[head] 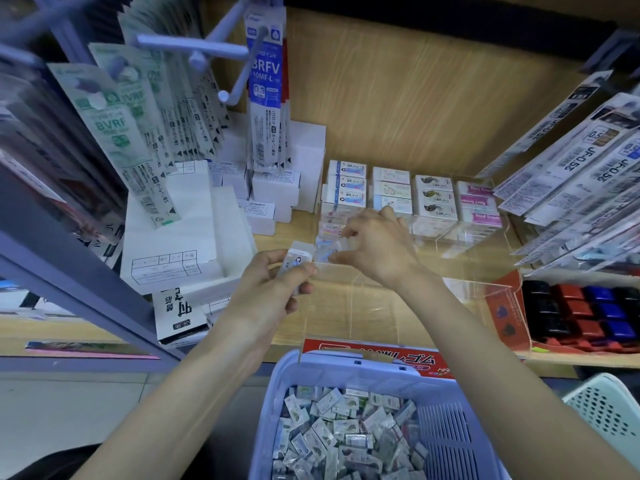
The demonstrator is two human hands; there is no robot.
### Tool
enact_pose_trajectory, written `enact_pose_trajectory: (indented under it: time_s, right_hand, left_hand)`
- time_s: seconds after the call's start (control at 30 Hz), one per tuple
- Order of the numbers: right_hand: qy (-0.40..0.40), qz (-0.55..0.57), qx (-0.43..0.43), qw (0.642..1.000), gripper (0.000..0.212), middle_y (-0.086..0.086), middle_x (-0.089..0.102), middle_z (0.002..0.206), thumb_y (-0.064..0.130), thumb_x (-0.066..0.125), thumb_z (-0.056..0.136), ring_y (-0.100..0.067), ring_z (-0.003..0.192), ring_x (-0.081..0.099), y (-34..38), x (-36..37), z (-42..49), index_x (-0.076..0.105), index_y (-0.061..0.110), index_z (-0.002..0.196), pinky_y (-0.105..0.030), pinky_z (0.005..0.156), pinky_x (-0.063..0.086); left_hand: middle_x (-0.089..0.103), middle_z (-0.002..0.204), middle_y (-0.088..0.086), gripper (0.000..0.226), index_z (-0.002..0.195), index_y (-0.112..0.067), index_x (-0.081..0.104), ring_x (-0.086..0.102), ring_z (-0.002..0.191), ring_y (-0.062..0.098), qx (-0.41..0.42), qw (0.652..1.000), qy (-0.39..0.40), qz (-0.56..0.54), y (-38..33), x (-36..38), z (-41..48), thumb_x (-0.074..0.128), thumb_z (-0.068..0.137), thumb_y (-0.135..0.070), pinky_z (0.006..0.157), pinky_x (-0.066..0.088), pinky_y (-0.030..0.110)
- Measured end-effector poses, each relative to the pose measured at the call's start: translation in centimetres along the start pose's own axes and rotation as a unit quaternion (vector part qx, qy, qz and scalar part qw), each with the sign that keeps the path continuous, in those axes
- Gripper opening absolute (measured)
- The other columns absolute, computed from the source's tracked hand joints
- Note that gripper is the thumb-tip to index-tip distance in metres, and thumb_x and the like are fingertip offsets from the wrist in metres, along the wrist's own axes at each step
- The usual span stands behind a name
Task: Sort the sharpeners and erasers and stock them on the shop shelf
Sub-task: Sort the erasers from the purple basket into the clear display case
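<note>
Nearest to us stands the lavender basket (pixel 273 403), filled with a loose heap of wrapped erasers (pixel 346 438); we judge the bulk of the stock to be unsorted as yet. Above the basket, the left hand (pixel 273 282) has its fingers and thumb curled round a small reserve eraser (pixel 298 263), held just outside the left wall of the clear tray (pixel 350 306); whether it holds one piece or several we cannot tell. Just beyond, the right hand (pixel 377 244) pinches a wrapped eraser (pixel 332 251) between thumb and fingertips at the tray's leftmost column, with the remaining fingers loosely bent. We take the step in hand to be seating this piece at the front of that column. The front part of the tray is unfilled, while the stacked rows (pixel 434 199) at its back stand sorted by design. The next move calls for us to set the pinched piece square against its neighbours, label facing up, then pass the reserve piece from left hand to right. To the right, the red carton (pixel 502 306) holds what appear to be sharpeners (pixel 585 313), well apart from the tray. Hanging refill packs (pixel 266 98) crowd the space above the shelf board (pixel 294 233), so we keep the wrists low.
</note>
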State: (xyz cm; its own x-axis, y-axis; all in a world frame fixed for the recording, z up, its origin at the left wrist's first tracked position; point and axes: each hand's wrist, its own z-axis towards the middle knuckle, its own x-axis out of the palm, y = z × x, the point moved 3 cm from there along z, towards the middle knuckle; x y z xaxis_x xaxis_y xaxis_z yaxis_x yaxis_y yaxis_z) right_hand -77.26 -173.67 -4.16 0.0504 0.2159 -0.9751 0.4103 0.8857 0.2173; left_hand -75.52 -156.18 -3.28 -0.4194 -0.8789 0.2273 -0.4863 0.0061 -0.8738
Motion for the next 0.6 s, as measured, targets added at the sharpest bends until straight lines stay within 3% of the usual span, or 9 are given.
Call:
enact_pose_trajectory:
  time_s: [0.07,0.17,0.27,0.37,0.47,0.6]
  right_hand:
    - [0.023,-0.029,-0.007,0.999,0.043,0.003,0.054,0.119,0.056,0.064,0.078,-0.02,0.115,0.037,0.0,0.0,-0.2,0.066,0.023,0.105,-0.034,0.092,0.029]
    - [0.053,-0.044,-0.022,0.997,0.045,0.003,0.052,0.12,0.059,0.052,0.085,-0.02,0.114,0.035,0.0,0.3,-0.1,0.071,0.02,0.098,-0.034,0.09,0.027]
    - [0.092,-0.063,-0.043,0.993,0.048,0.002,0.054,0.117,0.054,0.039,0.094,-0.019,0.112,0.034,-0.2,0.5,-0.2,0.071,0.017,0.095,-0.032,0.085,0.023]
    - [0.069,-0.028,-0.069,0.995,0.046,0.004,0.058,0.106,0.046,0.034,0.098,-0.016,0.104,0.035,0.0,0.0,-0.8,0.071,0.019,0.094,-0.029,0.084,0.022]
    - [0.094,0.028,-0.054,0.994,0.061,0.001,0.053,0.088,0.05,0.02,0.099,-0.012,0.104,0.033,0.0,-0.4,-1.9,0.072,0.019,0.1,-0.028,0.09,0.02]
    - [0.148,-0.018,-0.048,0.988,0.078,-0.003,0.053,0.091,0.052,0.002,0.096,-0.012,0.117,0.03,0.2,-0.3,-2.6,0.072,0.019,0.107,-0.027,0.098,0.013]
  left_hand:
    - [0.066,0.092,0.007,0.024,0.099,-0.019,0.051,0.056,0.066,0.01,-0.001,1.0,0.0,-0.004,0.0,0.0,-0.1,0.065,0.084,-0.008,0.057,0.037,0.023]
    - [0.066,0.093,0.007,0.027,0.104,-0.017,0.052,0.056,0.065,0.009,-0.001,1.0,-0.002,-0.005,0.0,0.0,-0.1,0.066,0.083,-0.008,0.056,0.037,0.023]
    - [0.066,0.095,0.009,0.031,0.109,-0.015,0.051,0.056,0.065,0.01,-0.001,1.0,-0.004,-0.002,0.0,0.0,0.0,0.066,0.083,-0.008,0.056,0.037,0.023]
    - [0.066,0.098,0.008,0.034,0.115,-0.013,0.051,0.057,0.066,0.009,0.002,1.0,-0.006,0.01,0.2,-0.1,0.1,0.066,0.084,-0.008,0.057,0.038,0.023]
    - [0.063,0.09,0.002,0.03,0.115,-0.015,0.055,0.056,0.068,0.009,0.008,1.0,-0.004,0.018,0.4,-0.3,0.2,0.063,0.087,-0.008,0.059,0.039,0.022]
    - [0.063,0.08,0.0,0.028,0.115,-0.011,0.06,0.058,0.062,0.004,0.011,0.999,0.015,0.028,0.6,-0.3,0.3,0.062,0.087,-0.01,0.058,0.043,0.019]
